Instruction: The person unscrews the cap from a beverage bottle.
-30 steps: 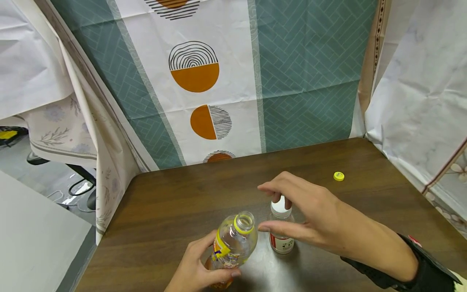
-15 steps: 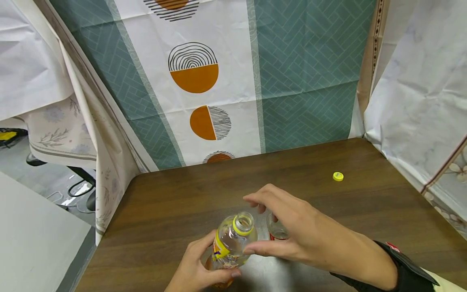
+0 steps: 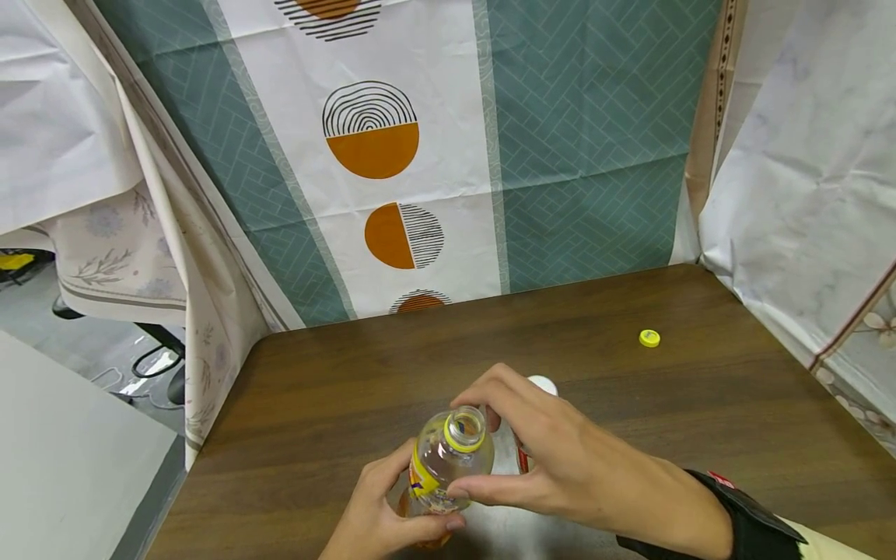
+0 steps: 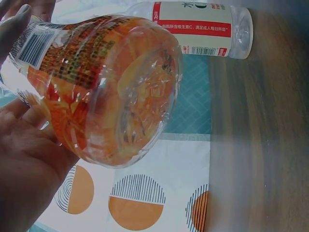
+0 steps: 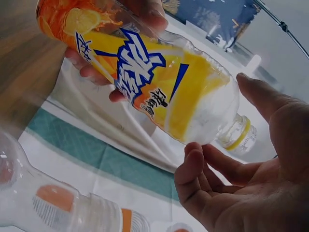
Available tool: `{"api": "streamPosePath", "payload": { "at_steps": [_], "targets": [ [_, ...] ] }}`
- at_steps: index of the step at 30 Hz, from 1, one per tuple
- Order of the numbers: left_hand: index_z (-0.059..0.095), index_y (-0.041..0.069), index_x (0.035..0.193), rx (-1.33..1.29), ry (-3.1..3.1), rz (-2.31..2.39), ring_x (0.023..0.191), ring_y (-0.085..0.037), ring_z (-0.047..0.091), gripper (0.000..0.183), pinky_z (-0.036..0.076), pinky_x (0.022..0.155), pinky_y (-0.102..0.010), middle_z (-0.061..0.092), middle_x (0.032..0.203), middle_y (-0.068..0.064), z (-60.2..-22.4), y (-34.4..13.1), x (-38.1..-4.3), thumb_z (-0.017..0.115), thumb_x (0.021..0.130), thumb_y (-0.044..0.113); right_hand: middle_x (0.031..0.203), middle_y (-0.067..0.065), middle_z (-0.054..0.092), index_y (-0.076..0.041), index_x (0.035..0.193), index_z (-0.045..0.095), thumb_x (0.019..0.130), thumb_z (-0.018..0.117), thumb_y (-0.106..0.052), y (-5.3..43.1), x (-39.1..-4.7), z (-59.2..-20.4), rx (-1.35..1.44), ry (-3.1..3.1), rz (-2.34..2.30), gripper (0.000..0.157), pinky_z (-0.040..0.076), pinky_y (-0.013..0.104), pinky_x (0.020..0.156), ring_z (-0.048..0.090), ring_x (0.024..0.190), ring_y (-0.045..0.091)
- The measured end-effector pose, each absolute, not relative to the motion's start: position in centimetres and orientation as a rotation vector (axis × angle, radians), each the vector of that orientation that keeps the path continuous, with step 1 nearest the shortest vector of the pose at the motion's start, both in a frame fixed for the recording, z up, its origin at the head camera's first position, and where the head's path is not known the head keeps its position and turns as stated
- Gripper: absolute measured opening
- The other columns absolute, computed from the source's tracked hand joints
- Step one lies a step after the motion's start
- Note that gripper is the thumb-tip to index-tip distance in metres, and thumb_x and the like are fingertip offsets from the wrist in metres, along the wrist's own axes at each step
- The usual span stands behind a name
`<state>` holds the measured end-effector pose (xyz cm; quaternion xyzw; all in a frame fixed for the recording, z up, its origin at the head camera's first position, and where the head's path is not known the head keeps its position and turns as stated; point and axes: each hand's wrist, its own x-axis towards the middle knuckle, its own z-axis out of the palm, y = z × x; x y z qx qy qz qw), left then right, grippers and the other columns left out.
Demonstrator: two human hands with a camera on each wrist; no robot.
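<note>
My left hand (image 3: 381, 505) grips a clear plastic drink bottle (image 3: 455, 459) around its lower body. The bottle has a yellow and orange label, stands tilted and has no cap on its mouth; its orange base (image 4: 149, 96) faces the left wrist view. My right hand (image 3: 539, 443) is at the bottle's shoulder, thumb on the near side and bent fingers (image 5: 193, 162) on the other. Whether they press on the plastic, I cannot tell. Behind the right hand stands a second clear bottle (image 4: 193, 29) with a red and cream label and a white cap (image 3: 544, 384), partly hidden.
A yellow bottle cap (image 3: 649, 338) lies on the brown wooden table (image 3: 336, 389), towards the far right. A patterned cloth (image 3: 588, 140) hangs behind the table's back edge. White sheeting (image 3: 805, 155) borders the right side.
My right hand has moved left and down, from over the white-capped bottle to the shoulder of the yellow-labelled one. The left hand and its bottle have barely moved.
</note>
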<state>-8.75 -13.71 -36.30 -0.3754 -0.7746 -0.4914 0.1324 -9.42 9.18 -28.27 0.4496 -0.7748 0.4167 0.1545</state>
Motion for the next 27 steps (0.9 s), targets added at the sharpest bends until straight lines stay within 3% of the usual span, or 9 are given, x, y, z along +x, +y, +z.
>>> {"api": "streamPosePath", "payload": {
  "at_steps": [5,21,27],
  "targets": [
    [0.059,0.01,0.118,-1.096,-2.237,-1.431,0.085,-0.016,0.063,0.06,0.056,0.071,-0.036,0.068,0.1,-0.001,-36.1,-13.5,-8.7,0.085,0.064,0.006,0.106,-0.008,0.049,-0.013,0.114,0.055,0.078,0.075,-0.037,9.1,-9.3,-28.4,1.259,-2.235,1.162,0.048,0.051,0.021,0.074,0.05,0.091,0.001],
    [0.057,0.01,0.123,-1.093,-2.245,-1.426,0.09,-0.017,0.063,0.063,0.055,0.074,-0.037,0.068,0.105,-0.002,-36.3,-13.4,-8.8,0.085,0.067,0.012,0.108,-0.013,0.053,-0.015,0.119,0.054,0.076,0.075,-0.044,8.9,-9.5,-29.1,1.252,-2.263,1.121,0.056,0.051,0.02,0.067,0.05,0.085,-0.001],
    [0.055,0.008,0.127,-1.094,-2.254,-1.448,0.092,-0.018,0.063,0.069,0.055,0.077,-0.037,0.067,0.108,-0.003,-38.6,-14.2,-9.5,0.086,0.065,0.014,0.116,-0.009,0.054,-0.015,0.128,0.047,0.078,0.074,-0.042,8.7,-9.6,-30.1,1.291,-2.298,1.195,0.062,0.054,0.027,0.074,0.053,0.093,0.002]
  ]
}}
